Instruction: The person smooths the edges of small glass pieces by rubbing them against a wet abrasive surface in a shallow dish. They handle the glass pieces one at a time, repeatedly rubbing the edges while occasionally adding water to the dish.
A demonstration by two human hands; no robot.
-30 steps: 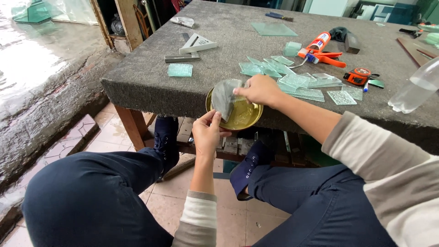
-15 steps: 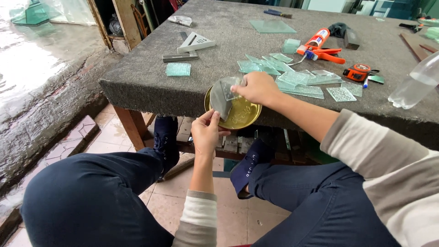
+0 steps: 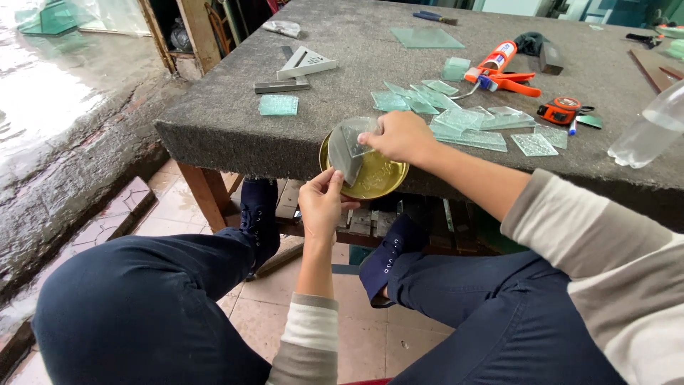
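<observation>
My left hand (image 3: 323, 202) grips the lower edge of a round gold-coloured dish (image 3: 372, 178) held at the front edge of the grey-topped table (image 3: 235, 132). Small clear glass pieces (image 3: 348, 148) stand inside the dish. My right hand (image 3: 400, 137) pinches the upper glass piece from above, fingers closed on its top edge. Several more flat glass pieces (image 3: 456, 117) lie on the table just behind my right hand.
On the table lie a square glass tile (image 3: 278, 105), a metal set square (image 3: 305, 64), a caulking gun with an orange handle (image 3: 502, 71), an orange tape measure (image 3: 563, 110), a larger glass sheet (image 3: 426, 37) and a plastic bottle (image 3: 652, 128). Wet floor lies left.
The dish and both hands have stayed at the table edge. The glass pieces in the dish have shifted slightly under my right hand's fingers.
</observation>
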